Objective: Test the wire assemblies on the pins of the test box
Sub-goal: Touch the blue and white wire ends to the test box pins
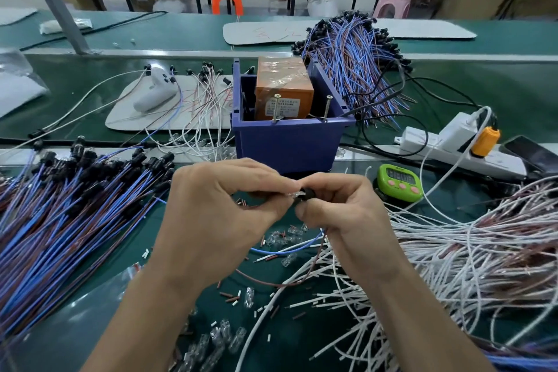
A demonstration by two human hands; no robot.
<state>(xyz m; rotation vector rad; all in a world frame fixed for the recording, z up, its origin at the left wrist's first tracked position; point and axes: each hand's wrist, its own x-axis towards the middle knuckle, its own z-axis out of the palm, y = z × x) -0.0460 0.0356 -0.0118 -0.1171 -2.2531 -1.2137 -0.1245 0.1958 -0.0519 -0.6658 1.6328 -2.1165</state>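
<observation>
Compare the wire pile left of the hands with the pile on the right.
Colour: the left pile is blue and brown; the right pile is white and reddish-brown. Ends: the left pile carries black sockets; the right pile shows bare stripped tips. Lay: the left pile runs roughly parallel; the right pile is tangled. Both lie on the green bench.

Transformer (283, 87), perhaps, inside test box (287, 142).

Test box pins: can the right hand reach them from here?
Probably yes. The two pins stand on the blue test box's near rim, just beyond the right hand, with nothing between. That hand pinches a wire assembly together with the left hand.
</observation>
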